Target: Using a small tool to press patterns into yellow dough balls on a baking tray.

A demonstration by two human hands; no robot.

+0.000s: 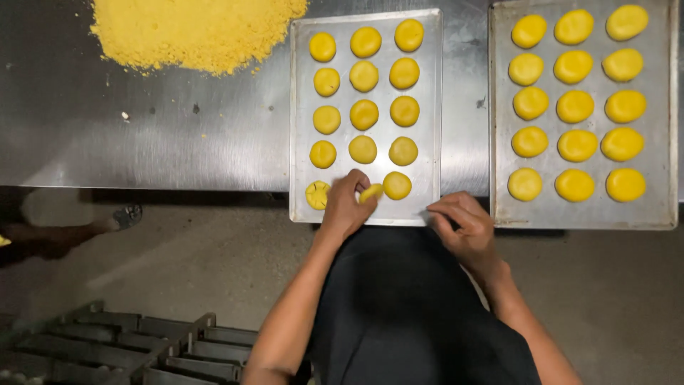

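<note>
Steel worktop [178,135] carries yellow crumb heap [196,28], right tray [662,207] full of yellow dough discs, middle tray [427,192] at the near edge. Left hand [345,207] over the middle tray's front row, fingers closed on a small yellow dough piece [370,192]. Right hand [463,228] at the tray's near right corner, fingers curled, holding nothing visible.

Left hand [347,203] pinching dough piece [370,192] at near edge of tray [425,192], right hand [463,227] touching tray's near right corner, second tray [496,114] right, crumb pile [196,28] at counter's far left.
</note>
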